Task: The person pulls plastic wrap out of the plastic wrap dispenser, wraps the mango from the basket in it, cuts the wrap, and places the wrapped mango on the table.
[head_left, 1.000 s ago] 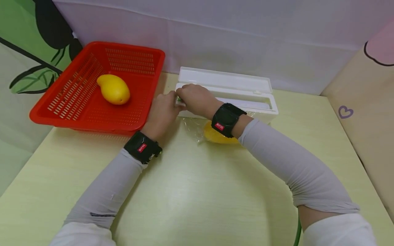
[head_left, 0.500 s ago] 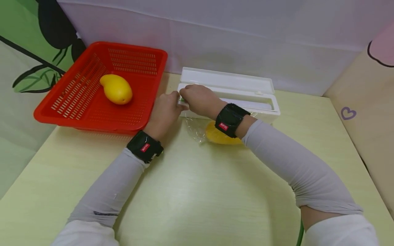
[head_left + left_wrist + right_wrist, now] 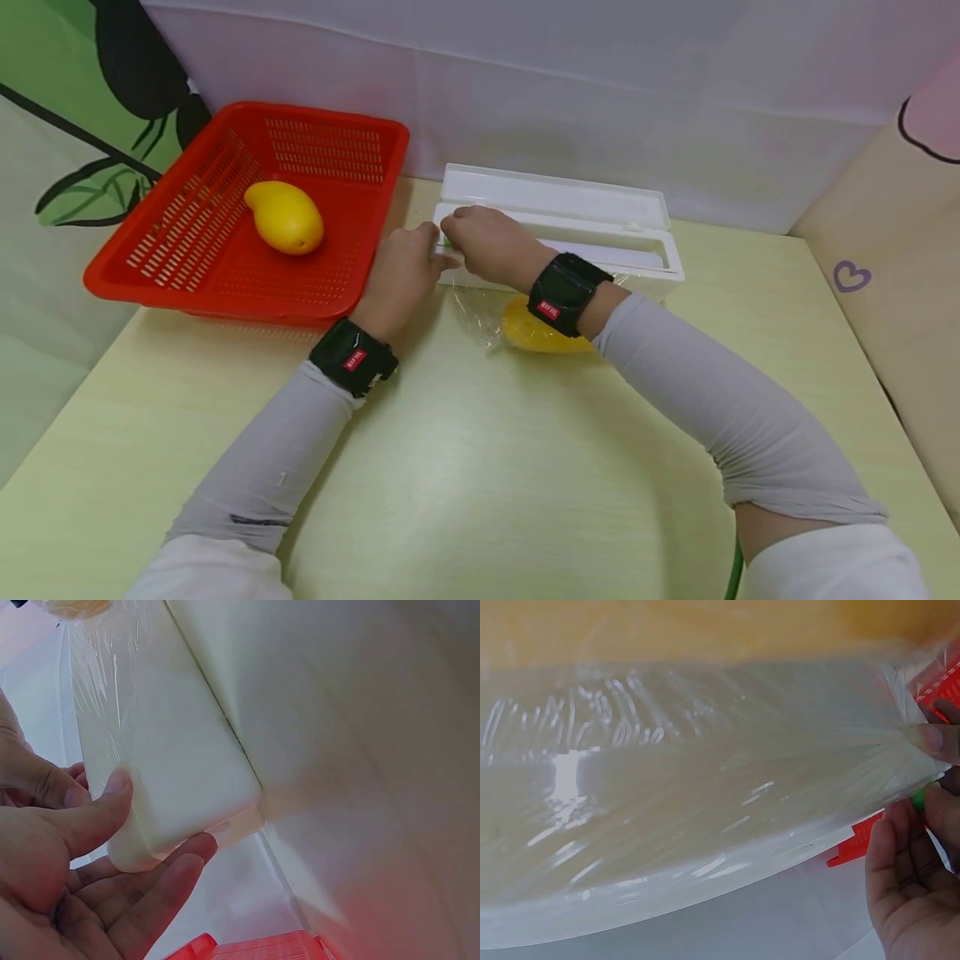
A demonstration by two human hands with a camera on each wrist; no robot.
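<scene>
A long white cling film dispenser (image 3: 555, 190) stands against the back wall with its lid raised. My left hand (image 3: 397, 279) grips its left end; in the left wrist view the thumb presses film against the box front (image 3: 172, 750), with fingers at the box's end. My right hand (image 3: 495, 243) reaches over the same end and pinches a small green slide cutter (image 3: 919, 798), mostly hidden by the fingers. Clear film (image 3: 705, 750) stretches across the box front, gathered at the left thumb. A yellow mango (image 3: 536, 329), partly behind the right wrist, lies in film before the box.
A red slotted basket (image 3: 345, 283) stands at the left, close to my left hand, with another yellow mango (image 3: 287, 218) in it. A white cloth wall (image 3: 600, 100) rises right behind the dispenser. The pale tabletop (image 3: 465, 467) extends in front.
The head view has shifted slightly. My right hand has crept a little rightward along the box's end; my left hand keeps its hold, and mangoes and basket stay put.
</scene>
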